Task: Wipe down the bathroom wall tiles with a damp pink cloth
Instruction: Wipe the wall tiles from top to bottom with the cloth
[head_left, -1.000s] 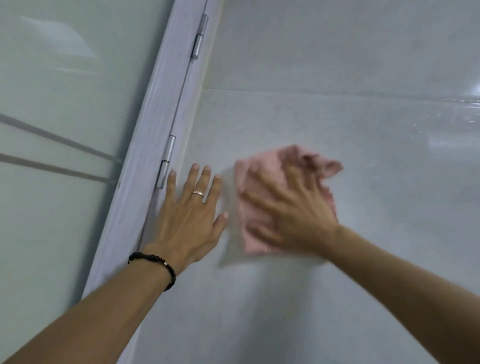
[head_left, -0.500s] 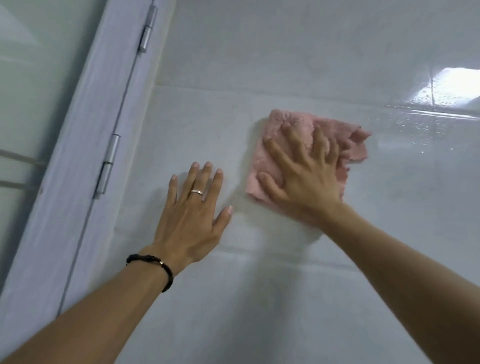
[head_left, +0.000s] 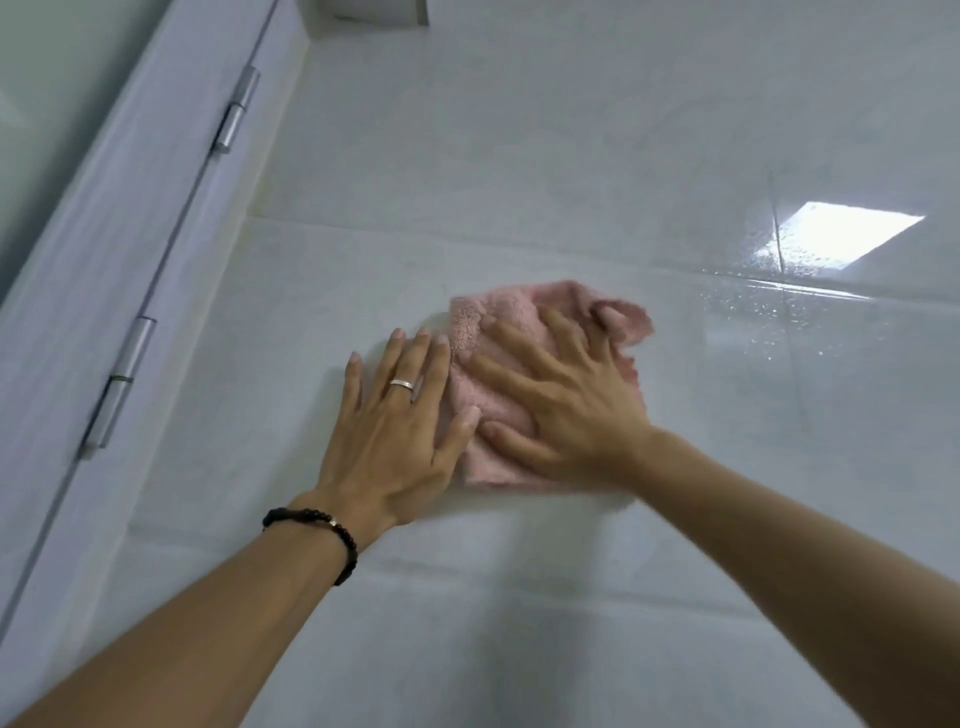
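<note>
A pink cloth lies flat against the glossy white wall tiles. My right hand presses on it with fingers spread and straight, covering most of the cloth. My left hand, with a ring and a black bead bracelet at the wrist, lies flat on the tile right beside the cloth, its fingers straight and its thumb at the cloth's left edge. Water droplets glisten on the tile to the right of the cloth.
A white door frame with two metal hinges runs diagonally along the left, meeting the tiled wall in a corner. A bright window reflection shines on the wet tile at the right. A small grey fixture shows at the top edge.
My right hand has slid the cloth down and left until it sits against my left hand. The view has shifted, so the door frame appears further left. My left hand stays flat on the tile.
</note>
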